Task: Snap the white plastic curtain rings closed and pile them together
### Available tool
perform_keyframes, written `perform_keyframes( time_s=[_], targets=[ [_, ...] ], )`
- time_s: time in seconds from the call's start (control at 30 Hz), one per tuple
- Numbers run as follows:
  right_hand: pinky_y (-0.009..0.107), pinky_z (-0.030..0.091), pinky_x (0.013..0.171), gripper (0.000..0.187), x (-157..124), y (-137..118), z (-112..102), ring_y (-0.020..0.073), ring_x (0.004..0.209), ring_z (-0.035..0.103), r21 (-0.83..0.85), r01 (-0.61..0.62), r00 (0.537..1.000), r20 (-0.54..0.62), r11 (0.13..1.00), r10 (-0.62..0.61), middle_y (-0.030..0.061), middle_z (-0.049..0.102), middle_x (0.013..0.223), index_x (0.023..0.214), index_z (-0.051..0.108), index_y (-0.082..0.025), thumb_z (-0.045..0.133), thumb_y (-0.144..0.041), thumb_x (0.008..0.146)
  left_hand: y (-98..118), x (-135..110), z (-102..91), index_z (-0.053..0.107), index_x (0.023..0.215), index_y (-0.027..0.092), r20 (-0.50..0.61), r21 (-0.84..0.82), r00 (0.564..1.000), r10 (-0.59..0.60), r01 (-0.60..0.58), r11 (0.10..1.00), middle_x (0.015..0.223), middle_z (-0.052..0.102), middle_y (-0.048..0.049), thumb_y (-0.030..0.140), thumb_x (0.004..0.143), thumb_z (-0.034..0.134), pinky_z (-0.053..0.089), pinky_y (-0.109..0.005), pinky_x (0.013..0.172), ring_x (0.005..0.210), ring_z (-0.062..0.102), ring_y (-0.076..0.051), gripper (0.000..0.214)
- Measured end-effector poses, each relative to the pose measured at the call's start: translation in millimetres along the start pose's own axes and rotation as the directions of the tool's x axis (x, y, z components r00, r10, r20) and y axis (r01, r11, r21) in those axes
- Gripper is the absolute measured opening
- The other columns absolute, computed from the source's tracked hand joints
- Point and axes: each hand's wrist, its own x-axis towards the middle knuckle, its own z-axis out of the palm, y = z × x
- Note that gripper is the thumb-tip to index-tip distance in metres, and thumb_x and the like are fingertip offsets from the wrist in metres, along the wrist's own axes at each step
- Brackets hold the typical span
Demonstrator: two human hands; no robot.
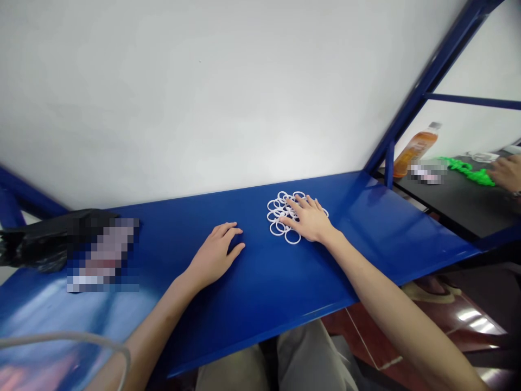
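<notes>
A flat, overlapping cluster of white rings lies on the blue table, a little right of the middle. My right hand rests over the right side of this cluster, fingers spread, covering part of it. To the left, my left hand lies palm down on the blue surface with its fingers stretched out. It holds nothing and is apart from the rings.
A black plastic bag and a blurred-out object lie at the left. Beyond the blue frame, a dark table holds an orange drink bottle and green cord, near another person's hand. A pale cable crosses bottom left.
</notes>
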Motion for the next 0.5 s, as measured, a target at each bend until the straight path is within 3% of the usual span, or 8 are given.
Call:
perform_keyframes(
  time_s=[0.1, 0.3, 0.5],
  targets=[
    [0.061, 0.021, 0.122, 0.092, -5, 2, -1, 0.0441, 0.15, 0.023, -0.003, -0.022, 1.0, 0.001, 1.0, 0.022, 0.0098, 0.033, 0.163, 0.156, 0.037, -0.028, 0.029, -0.087, 0.086, 0, 0, -0.6, 0.063, 0.124, 0.021, -0.004, 0.001, 1.0, 0.006, -0.006, 1.0, 0.144, 0.055, -0.0108, 0.043, 0.097, 0.051, 0.039, -0.051, 0.116, 0.138, 0.045, -0.029, 0.037],
    [0.059, 0.02, 0.122, 0.092, -6, -16, 4, 0.0427, 0.152, 0.019, -0.022, 0.073, 0.997, 0.008, 0.997, -0.073, 0.0086, 0.031, 0.164, 0.157, 0.036, -0.027, 0.027, -0.086, 0.087, 0, -1, -0.4, 0.062, 0.125, 0.022, -0.006, 0.016, 1.0, 0.014, -0.014, 1.0, 0.145, 0.055, -0.0101, 0.045, 0.098, 0.049, 0.04, -0.052, 0.116, 0.138, 0.045, -0.029, 0.039],
    [0.059, 0.019, 0.122, 0.094, -4, -7, 1, 0.0434, 0.151, 0.02, -0.027, -0.016, 1.0, 0.02, 1.0, 0.016, 0.0095, 0.031, 0.164, 0.157, 0.035, -0.026, 0.022, -0.087, 0.086, -1, -1, -0.3, 0.063, 0.124, 0.022, -0.007, 0.018, 1.0, 0.012, -0.012, 1.0, 0.145, 0.055, -0.0099, 0.046, 0.097, 0.049, 0.04, -0.052, 0.116, 0.139, 0.045, -0.029, 0.039]
  ],
)
